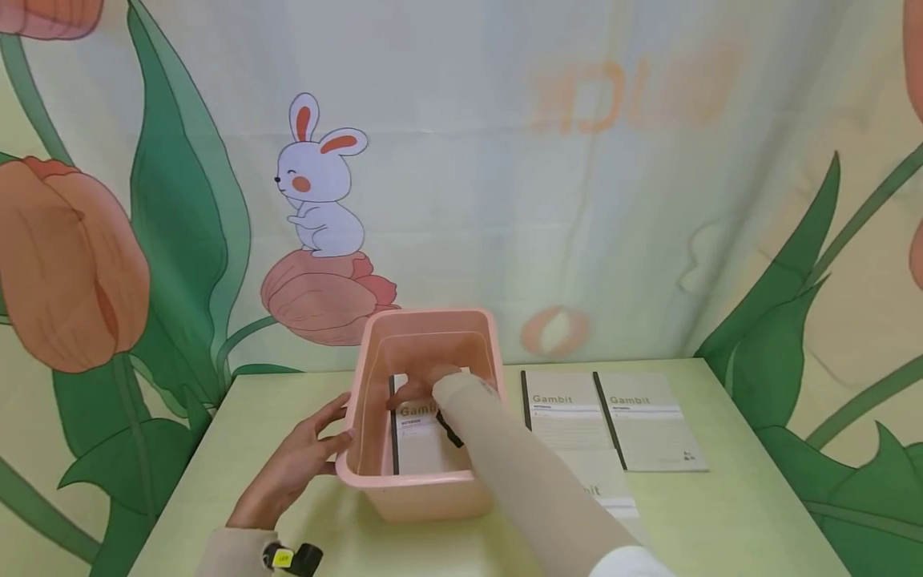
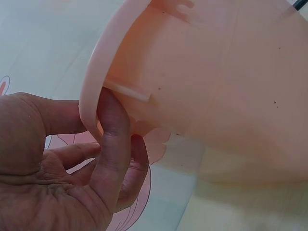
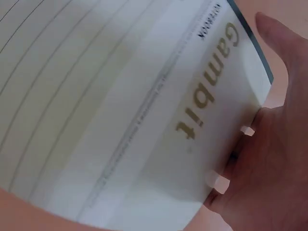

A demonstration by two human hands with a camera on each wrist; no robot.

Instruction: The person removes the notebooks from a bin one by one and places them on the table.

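My left hand (image 1: pixel 303 453) grips the left rim of a pink plastic bin (image 1: pixel 433 505); the left wrist view shows thumb and fingers on either side of the rim (image 2: pixel 96 72). Inside the bin lies a pale notebook (image 1: pixel 429 449) with a dark spine and "Gambit" on its cover. My right hand (image 1: pixel 421 381) reaches into the bin at the notebook's top edge. In the right wrist view its thumb (image 3: pixel 276 36) is spread away beyond the spine corner, and the other fingers go out of sight at the edge of the notebook (image 3: pixel 144 110).
To the right of the bin, more Gambit notebooks lie on the pale green table (image 1: pixel 750 513): one (image 1: pixel 566 409) beside another (image 1: pixel 652 425), and a third (image 1: pixel 602 481) nearer, partly behind my right sleeve. A printed curtain (image 1: pixel 461 160) hangs behind the table.
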